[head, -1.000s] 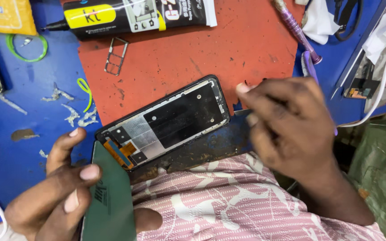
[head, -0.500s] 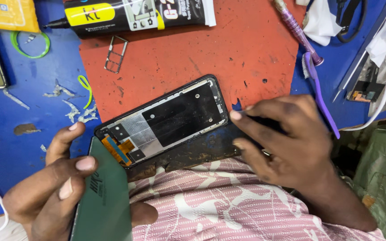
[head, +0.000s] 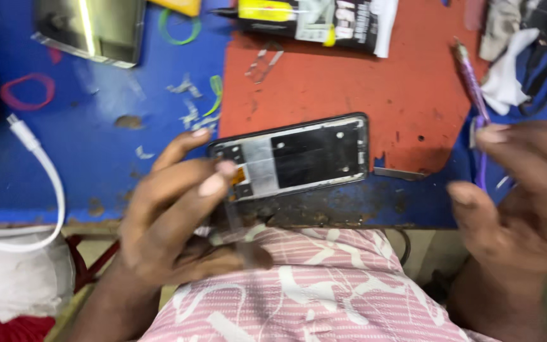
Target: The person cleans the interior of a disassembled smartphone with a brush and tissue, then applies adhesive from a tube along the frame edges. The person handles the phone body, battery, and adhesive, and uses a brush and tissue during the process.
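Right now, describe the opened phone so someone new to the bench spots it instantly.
Find the red mat on the blue workbench. At the mat's near-left corner lies the opened phone frame, a dark rectangle showing silver shielding and a black panel inside. The left hand touches its left end, and it is the only opened device there.

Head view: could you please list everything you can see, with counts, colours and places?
Phone frame: one, black, screen removed, at the red mat's near edge.
Mat: one, red, on the blue bench.
Bench: one, blue, scuffed.
Glue tube: one, black and yellow, top of the mat.
Cable: one, white, far left.
Bands: red one left, green one above.
Tool: one, purple, right.
Left hand: on a blurred thin panel beside the frame.
Right hand: apart from the frame, by the tool.
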A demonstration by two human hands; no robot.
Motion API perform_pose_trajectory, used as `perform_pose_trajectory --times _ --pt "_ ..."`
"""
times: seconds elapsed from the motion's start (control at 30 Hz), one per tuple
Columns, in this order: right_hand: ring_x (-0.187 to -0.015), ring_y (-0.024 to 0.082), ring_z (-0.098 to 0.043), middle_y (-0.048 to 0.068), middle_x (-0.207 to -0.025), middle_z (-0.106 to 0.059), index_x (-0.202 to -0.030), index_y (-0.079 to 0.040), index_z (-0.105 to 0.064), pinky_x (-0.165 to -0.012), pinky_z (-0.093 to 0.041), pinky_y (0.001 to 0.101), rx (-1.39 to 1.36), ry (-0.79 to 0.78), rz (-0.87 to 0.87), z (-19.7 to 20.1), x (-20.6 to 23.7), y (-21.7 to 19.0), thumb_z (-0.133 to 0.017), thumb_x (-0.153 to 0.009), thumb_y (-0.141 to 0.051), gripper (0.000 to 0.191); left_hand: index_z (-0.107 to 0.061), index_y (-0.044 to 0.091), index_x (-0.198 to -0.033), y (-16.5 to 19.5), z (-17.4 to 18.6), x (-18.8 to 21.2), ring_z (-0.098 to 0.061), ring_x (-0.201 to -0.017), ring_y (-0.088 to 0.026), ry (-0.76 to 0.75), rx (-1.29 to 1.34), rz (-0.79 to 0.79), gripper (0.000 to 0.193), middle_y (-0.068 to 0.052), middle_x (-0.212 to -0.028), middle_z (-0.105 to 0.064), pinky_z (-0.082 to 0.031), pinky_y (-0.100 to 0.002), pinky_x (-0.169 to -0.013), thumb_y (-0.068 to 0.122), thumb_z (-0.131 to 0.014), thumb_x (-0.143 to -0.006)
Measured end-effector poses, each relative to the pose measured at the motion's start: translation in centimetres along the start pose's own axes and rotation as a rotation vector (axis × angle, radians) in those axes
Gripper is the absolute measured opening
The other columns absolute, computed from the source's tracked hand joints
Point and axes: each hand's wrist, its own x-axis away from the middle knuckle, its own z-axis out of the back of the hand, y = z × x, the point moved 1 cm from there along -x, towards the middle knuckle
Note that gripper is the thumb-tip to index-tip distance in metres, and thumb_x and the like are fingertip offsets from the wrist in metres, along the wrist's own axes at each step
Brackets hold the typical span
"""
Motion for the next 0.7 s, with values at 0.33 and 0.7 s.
perform_pose_trajectory --times 0.33,0.7 --pt "-0.122 0.041 -0.059 0.023 -0.136 -0.054 -0.121 -0.008 -0.066 -0.098 -0.052 0.0498 0.162 -0.666 0.583 -0.4 -6.8 -7.8 -0.092 -0.064 -0.036 0.068 -0.030 0.014 -0.158 3.5 -1.7 -1.3 -0.064 -0.113 -0.023 -0.030 -0.153 -0.018 0.093 -0.008 -0.131 -0.058 -0.041 -0.055 -0.118 0.038 -0.088 -0.090" --pt "-0.112 0.037 -0.063 0.017 -0.133 -0.061 -0.116 -0.010 -0.073 -0.090 -0.054 0.0444 0.317 -0.679 0.531 -1.1 -7.1 -7.6 -0.089 -0.061 -0.022 0.058 -0.033 0.011 -0.152 3.6 -0.7 -2.0 -0.065 -0.113 -0.027 0.030 -0.250 -0.031 0.096 -0.014 -0.133 -0.060 -0.041 -0.060 -0.115 0.044 -0.082 -0.076"
